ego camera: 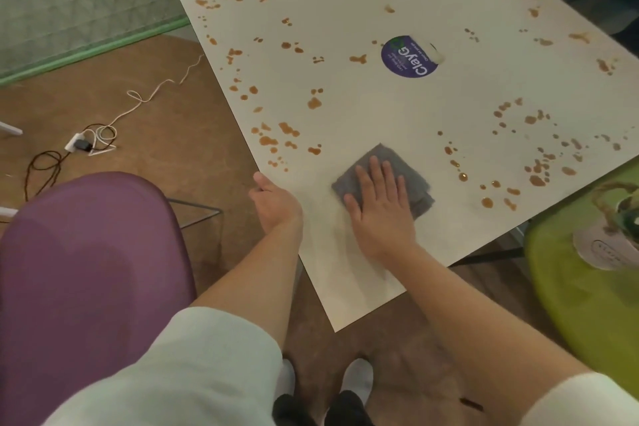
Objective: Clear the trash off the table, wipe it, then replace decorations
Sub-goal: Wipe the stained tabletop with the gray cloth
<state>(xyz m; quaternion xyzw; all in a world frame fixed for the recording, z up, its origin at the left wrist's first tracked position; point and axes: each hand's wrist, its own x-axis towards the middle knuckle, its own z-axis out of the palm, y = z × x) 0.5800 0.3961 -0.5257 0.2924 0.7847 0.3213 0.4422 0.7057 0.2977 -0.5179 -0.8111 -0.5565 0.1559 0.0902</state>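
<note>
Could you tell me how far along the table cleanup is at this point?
No trash shows on the table. Wiping is underway: the right hand presses a grey cloth flat, the left hand rests on the edge. Brown spills cover most of it; decorations wait aside.

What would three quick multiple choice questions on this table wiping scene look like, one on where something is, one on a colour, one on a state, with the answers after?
1. Where does the left hand rest?
A. on the table's near edge
B. on the purple chair
C. on the sticker

2. What colour is the cloth?
A. yellow
B. grey
C. white

3. How does the right hand meet the cloth?
A. bunches it in a fist
B. presses it flat with straight fingers
C. hovers apart from it

Answers: 1 A, the hand sits at the tabletop's edge beside the cloth. 2 B, the folded cloth is grey against the white top. 3 B, the palm lies flat on it with fingers spread.
</note>
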